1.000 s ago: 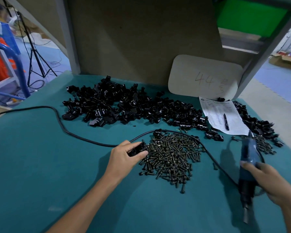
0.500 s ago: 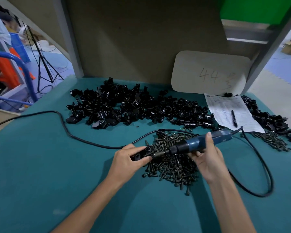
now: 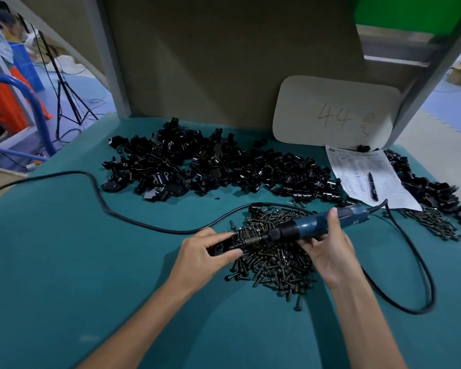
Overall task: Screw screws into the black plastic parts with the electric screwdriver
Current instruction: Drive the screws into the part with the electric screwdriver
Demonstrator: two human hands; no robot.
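Over the screw pile [image 3: 274, 251], left hand [image 3: 205, 251] gripping black part [image 3: 224, 245], right hand [image 3: 328, 246] gripping screwdriver [image 3: 312, 226]

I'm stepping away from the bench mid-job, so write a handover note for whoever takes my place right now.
Left hand grips one black plastic part beside the screw pile.
Right hand holds the electric screwdriver, its bit pointed into that part.
Done: cannot tell; a smaller heap of parts lies far right, beside the paper sheet.
Left: this screw, then likely the big parts pile behind the screws.
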